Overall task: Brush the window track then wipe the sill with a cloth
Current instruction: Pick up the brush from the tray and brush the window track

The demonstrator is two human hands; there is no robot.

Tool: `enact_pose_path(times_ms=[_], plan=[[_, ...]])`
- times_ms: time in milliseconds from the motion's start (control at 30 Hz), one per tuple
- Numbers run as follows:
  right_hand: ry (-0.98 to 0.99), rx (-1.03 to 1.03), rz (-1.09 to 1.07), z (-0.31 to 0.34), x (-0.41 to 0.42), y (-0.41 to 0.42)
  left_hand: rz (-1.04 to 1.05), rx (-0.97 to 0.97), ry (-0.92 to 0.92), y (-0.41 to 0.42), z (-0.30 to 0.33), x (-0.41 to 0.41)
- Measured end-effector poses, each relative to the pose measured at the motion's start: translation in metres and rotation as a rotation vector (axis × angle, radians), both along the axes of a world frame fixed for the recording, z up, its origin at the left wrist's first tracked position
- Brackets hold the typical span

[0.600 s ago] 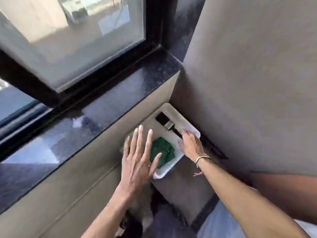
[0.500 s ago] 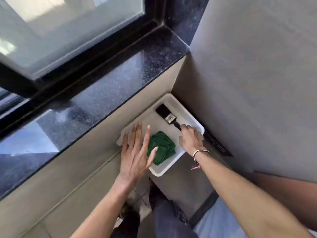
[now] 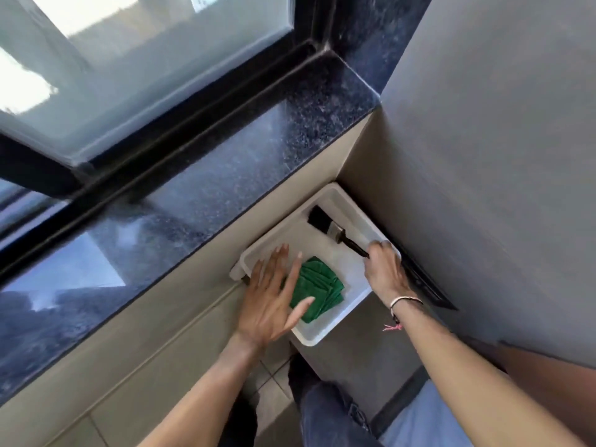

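Right hand (image 3: 383, 269) is clenched round the handle of the black brush (image 3: 335, 230), w/ bristles pointing up-left toward the far corner of the white tray (image 3: 325, 333); can't tell if the brush head rests on the tray floor or is just above it. Left hand (image 3: 271, 298) is released, fingers spread flat, over the tray's left side & partly covering the folded green cloth (image 3: 319, 293), which lies in the tray's near half. Can't tell if the palm touches the cloth. Tray sits in the corner below the dark speckled sill (image 3: 225, 175), next to the grey wall (image 3: 483, 156). Window track (image 3: 180, 130) runs along the sill's far edge under the glass pane (image 3: 129, 69). Thin bracelet on the right wrist
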State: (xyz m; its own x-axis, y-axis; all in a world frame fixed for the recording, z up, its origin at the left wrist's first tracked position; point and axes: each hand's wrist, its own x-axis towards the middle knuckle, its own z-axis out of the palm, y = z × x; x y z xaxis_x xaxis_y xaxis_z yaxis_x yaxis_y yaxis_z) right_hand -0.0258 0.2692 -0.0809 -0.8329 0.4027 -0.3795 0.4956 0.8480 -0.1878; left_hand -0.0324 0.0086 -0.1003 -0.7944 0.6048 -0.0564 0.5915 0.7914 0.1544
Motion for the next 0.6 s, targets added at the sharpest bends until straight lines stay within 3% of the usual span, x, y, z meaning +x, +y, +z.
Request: enact_pose_path(times_ms=[167,300,467,533,600], plan=[[0.296,-0.126,-0.204,0.101,0.007,-0.020,-0.027,0.281,0.243,-0.025,0.117,0.003],[0.575,-0.254,-0.307,0.184,0.020,-0.076,0.137,0.385,0.371,-0.107,0.195,0.000],[0.876,-0.749,-0.238,0.264,0.021,-0.215,0.444,0.281,0.369,-0.266,0.224,0.009],[0.895,-0.973,-0.186,0.281,0.005,-0.278,0.534,0.180,0.311,-0.318,0.221,0.010],[0.899,-1.062,-0.167,0.293,-0.019,-0.338,0.604,0.106,0.252,-0.356,0.216,0.008]])
